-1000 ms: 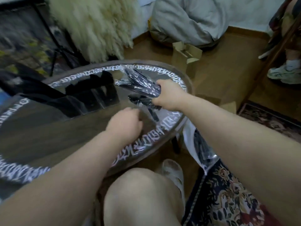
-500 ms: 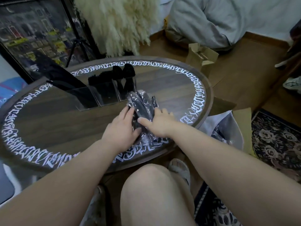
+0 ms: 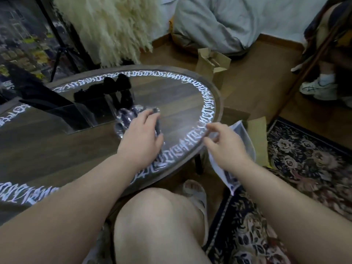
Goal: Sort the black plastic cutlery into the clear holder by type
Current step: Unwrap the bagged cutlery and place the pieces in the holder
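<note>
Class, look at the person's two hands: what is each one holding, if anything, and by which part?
The left hand grips the wrapped cutlery bundle at its near end. The right hand holds nothing.

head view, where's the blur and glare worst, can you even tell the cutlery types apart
Head view: motion blur smears the right hand and the left hand; glare on the crinkled cutlery bag hides its contents; the clear holder reflects light, its cutlery reading only as dark shapes; wide-angle distortion bends the table rim.
</note>
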Motion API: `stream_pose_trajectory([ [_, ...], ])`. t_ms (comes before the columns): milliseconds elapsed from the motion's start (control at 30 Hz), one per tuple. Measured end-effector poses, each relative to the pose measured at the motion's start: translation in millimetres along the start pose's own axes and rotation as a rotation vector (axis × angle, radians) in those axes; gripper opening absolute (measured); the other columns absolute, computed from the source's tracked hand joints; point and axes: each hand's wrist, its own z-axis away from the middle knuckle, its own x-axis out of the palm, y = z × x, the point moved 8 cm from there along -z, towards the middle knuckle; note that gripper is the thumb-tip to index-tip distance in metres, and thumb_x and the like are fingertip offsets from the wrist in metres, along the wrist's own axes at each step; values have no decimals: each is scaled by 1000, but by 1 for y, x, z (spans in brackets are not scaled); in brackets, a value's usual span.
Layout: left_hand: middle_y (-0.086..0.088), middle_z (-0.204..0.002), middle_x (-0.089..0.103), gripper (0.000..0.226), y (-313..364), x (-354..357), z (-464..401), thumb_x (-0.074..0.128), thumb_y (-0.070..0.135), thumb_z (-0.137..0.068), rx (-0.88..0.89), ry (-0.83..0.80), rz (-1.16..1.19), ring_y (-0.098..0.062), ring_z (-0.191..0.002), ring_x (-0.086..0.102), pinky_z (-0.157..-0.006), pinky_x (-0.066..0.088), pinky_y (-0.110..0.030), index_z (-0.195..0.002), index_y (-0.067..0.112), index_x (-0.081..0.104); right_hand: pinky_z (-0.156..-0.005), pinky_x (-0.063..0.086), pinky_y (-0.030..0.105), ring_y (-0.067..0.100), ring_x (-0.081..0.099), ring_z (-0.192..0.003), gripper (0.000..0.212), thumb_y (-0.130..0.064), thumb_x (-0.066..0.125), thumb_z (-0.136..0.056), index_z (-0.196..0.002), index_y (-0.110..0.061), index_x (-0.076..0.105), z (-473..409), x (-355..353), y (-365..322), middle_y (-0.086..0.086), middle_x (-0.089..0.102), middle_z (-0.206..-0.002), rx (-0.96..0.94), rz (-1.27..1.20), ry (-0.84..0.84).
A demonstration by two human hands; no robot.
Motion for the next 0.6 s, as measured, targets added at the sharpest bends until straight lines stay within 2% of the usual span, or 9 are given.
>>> stream_pose_trajectory([
  [67, -5, -145, 37, 49, 41, 17, -10, 55, 29, -93, 85, -65, 47, -21, -132, 39, -108, 30, -32, -139, 15, 44, -80, 44, 26, 14, 60, -99, 33, -18, 53, -95, -127, -21, 57, 10, -31, 41, -1, 64, -117, 117, -24, 76],
  [167, -7, -127, 55, 37, 107, 54, -19, 55, 32, -93, 190, -209, 63, -25, -116, 53, -96, 43, -36, -126, 15, 54, -89, 47, 29, 17, 60, -104, 28, -10, 51, -94, -118, -16, 64, 23, -55, 94, 0, 66, -114, 283, -45, 128],
  [267, -8, -121, 58, 42, 151, 98, -24, 55, 36, -92, 202, -341, 14, -29, -111, 56, -89, 46, -36, -127, 13, 51, -85, 44, 21, 14, 62, -99, 26, -4, 53, -92, -112, -10, 68, 24, -47, 123, 4, 69, -110, 326, -94, 97],
  [333, -10, -118, 58, 44, 158, 125, -28, 57, 38, -91, 171, -384, -32, -30, -106, 58, -83, 46, -37, -125, 13, 46, -87, 41, 17, 17, 61, -105, 27, -3, 52, -92, -115, -6, 66, 19, -29, 131, 7, 68, -115, 319, -104, 26],
  [433, -12, -112, 58, 46, 147, 154, -36, 59, 32, -90, 104, -435, -99, -31, -100, 60, -74, 45, -37, -125, 10, 39, -94, 42, 27, 24, 56, -117, 33, -15, 55, -92, -124, -8, 59, 5, 7, 145, 8, 63, -121, 330, -59, -85],
  [500, -12, -102, 61, 43, 140, 167, -39, 55, 19, -91, 98, -455, -148, -29, -87, 61, -63, 42, -35, -127, 7, 36, -83, 46, 33, 30, 59, -109, 31, -28, 59, -89, -114, -11, 58, -7, 28, 160, 8, 64, -107, 370, -14, -113],
  [533, -11, -96, 61, 43, 138, 172, -40, 52, 13, -90, 102, -458, -167, -28, -79, 59, -59, 40, -34, -129, 7, 34, -80, 47, 35, 32, 59, -105, 36, -35, 60, -86, -111, -11, 55, -14, 36, 169, 9, 63, -104, 413, 10, -107],
  [600, -11, -92, 62, 46, 134, 179, -39, 50, 10, -90, 102, -459, -183, -26, -72, 57, -56, 40, -34, -132, 7, 31, -89, 48, 39, 33, 55, -112, 64, -50, 60, -82, -127, -8, 45, -21, 49, 188, 12, 58, -118, 542, 67, -94],
])
